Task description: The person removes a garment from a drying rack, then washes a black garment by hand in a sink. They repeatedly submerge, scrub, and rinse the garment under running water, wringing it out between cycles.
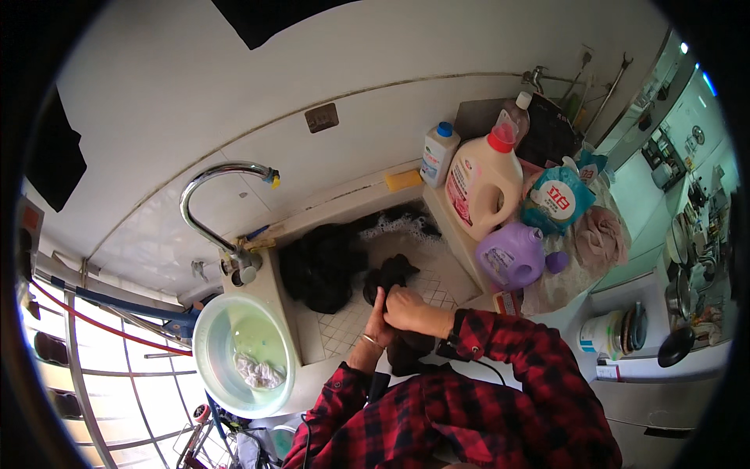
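Both my hands are close together over the near part of a laundry sink (340, 335) with a ridged washing surface. My left hand (381, 321) and my right hand (409, 309) grip a dark wet cloth (391, 274); part of it hangs below my hands over the sink's near edge. Beyond and to the left, a heap of black wet fabric (322, 267) lies in the basin. Suds (404, 225) float on murky water at the back. The curved chrome faucet (196, 187) stands at the left corner, its spout pointing over the sink.
A plastic basin (202, 357) with greenish water and a pale cloth (258, 372) stands left. Along the right ledge are a cream detergent jug (477, 182), a purple bottle (510, 258), a white bottle (438, 155), a teal bag (556, 199) and a pink cloth (600, 237). A yellow sponge (403, 180) lies behind.
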`<act>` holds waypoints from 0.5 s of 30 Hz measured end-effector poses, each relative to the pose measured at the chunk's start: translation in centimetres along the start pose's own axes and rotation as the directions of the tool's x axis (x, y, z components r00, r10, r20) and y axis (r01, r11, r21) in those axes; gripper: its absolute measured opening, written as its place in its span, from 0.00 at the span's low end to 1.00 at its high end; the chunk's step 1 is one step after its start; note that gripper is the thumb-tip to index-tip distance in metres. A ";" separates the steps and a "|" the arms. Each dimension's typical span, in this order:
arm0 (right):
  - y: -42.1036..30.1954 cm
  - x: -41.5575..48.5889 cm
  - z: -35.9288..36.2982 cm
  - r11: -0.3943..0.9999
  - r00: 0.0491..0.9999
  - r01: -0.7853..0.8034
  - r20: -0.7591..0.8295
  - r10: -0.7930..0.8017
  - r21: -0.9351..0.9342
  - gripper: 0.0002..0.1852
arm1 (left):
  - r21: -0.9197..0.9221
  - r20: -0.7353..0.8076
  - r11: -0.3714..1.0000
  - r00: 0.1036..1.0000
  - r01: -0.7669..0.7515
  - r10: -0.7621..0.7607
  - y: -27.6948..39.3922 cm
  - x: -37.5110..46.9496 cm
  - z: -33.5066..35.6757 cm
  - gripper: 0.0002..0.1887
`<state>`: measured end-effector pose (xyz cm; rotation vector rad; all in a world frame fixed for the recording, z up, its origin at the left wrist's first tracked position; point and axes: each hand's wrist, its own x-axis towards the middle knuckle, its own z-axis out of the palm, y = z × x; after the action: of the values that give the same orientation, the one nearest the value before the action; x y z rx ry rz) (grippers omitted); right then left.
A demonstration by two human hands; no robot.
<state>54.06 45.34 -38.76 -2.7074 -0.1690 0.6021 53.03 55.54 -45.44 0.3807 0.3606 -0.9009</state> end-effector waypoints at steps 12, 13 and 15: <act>8.7 -1.3 1.7 -0.260 0.842 -0.531 0.537 -0.052 0.807 0.32 | -0.277 0.214 0.952 0.974 0.131 -0.072 4.9 -1.8 0.2 0.29; 8.6 -0.9 2.5 -0.146 0.911 -0.400 0.375 -0.169 0.905 0.35 | -0.306 0.301 0.936 0.950 0.177 -0.082 4.6 -1.7 0.3 0.29; 8.0 -0.1 3.9 -0.020 0.915 -0.154 0.135 -0.381 0.988 0.39 | -0.338 0.471 0.898 0.877 0.282 -0.098 3.6 -1.2 0.2 0.30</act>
<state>52.56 39.17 -44.92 -1.0111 -0.0082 0.7520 55.23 58.29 -44.08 -0.2488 0.1504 -1.0539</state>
